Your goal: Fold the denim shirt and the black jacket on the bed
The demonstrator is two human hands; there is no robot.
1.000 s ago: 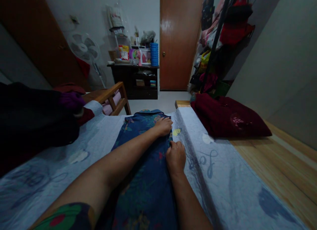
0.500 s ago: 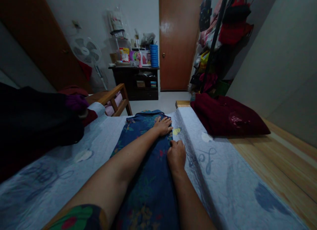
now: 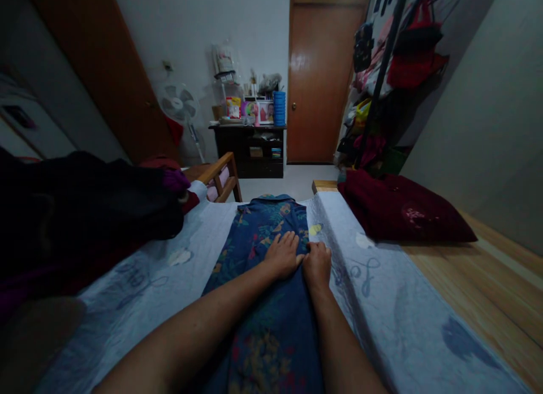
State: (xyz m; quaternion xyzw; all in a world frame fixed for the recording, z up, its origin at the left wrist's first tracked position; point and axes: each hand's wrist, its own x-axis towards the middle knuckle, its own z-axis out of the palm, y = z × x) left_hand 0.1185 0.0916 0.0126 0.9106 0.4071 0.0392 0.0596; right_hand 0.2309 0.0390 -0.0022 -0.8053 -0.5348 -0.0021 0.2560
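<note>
A dark blue shirt [image 3: 271, 337] with a floral print lies stretched lengthwise before me, its collar at the far end. My left hand [image 3: 283, 255] rests flat on the shirt near its right side, fingers extended and pointing away. Just to the right, my right hand [image 3: 317, 264] is closed at the shirt's right edge, its fingers curled on the fabric. The left thumb reaches close to the right hand. Beneath the shirt is a pale blue-grey bed sheet [image 3: 407, 303] with printed lettering and shapes.
A folded maroon cloth item [image 3: 407, 210] lies at the right, beside bare wooden boards [image 3: 462, 269]. Dark clothes [image 3: 93, 202] are heaped at the left. Past the bed stand a wooden chair [image 3: 220, 176], a fan [image 3: 180, 103], a dark cabinet [image 3: 229, 151] and a door [image 3: 318, 83].
My left hand has slid down the shirt toward me, from near the collar to beside my right hand. The right hand stays at the shirt's edge. The view has turned slightly left.
</note>
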